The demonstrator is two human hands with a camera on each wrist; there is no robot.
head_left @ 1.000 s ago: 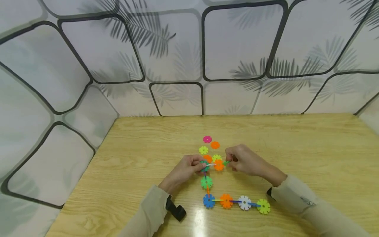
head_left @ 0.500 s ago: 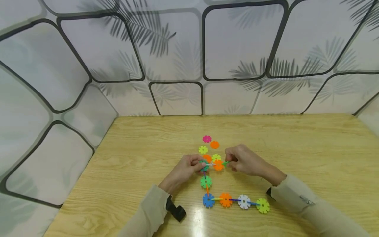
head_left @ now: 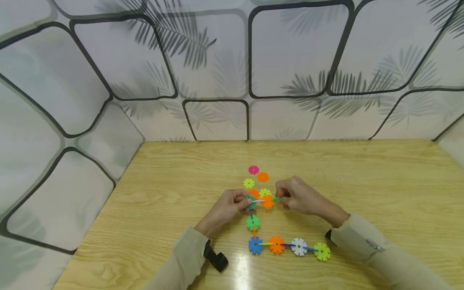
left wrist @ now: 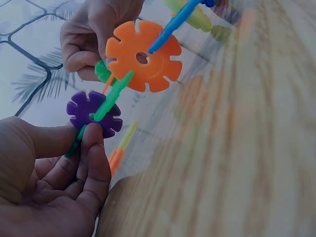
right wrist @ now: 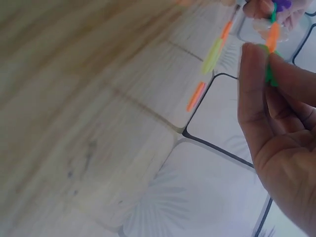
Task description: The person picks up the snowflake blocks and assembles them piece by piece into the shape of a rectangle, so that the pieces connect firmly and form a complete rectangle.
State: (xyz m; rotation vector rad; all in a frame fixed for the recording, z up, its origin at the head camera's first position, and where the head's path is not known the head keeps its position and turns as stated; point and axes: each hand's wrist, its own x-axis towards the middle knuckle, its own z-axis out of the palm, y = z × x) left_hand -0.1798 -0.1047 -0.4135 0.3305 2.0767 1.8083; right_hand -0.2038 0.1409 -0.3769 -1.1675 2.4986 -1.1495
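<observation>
My left hand [head_left: 228, 205] pinches a teal notched plastic disc [head_left: 250, 202] between thumb and fingers. A white disc [head_left: 258, 201], edge-on in the head view, links it to an orange disc [head_left: 268, 201]. My right hand [head_left: 301, 195] pinches a green disc [head_left: 277, 199] at that orange disc's right edge, its face partly covered by the fingers [right wrist: 254, 74]. Below the teal disc hangs a purple disc [left wrist: 94, 111], then a green disc [head_left: 252, 222]. From there the chain turns at a blue disc [head_left: 255, 245] and runs right to a yellow-green disc [head_left: 322, 251].
Loose discs lie just beyond the hands on the wooden table [head_left: 174, 173]: a pink disc [head_left: 253, 170], an orange one and yellow-green ones. A patterned wall covering [head_left: 217, 121] stands behind the table's back edge. A black strap [head_left: 215, 257] is on the left wrist.
</observation>
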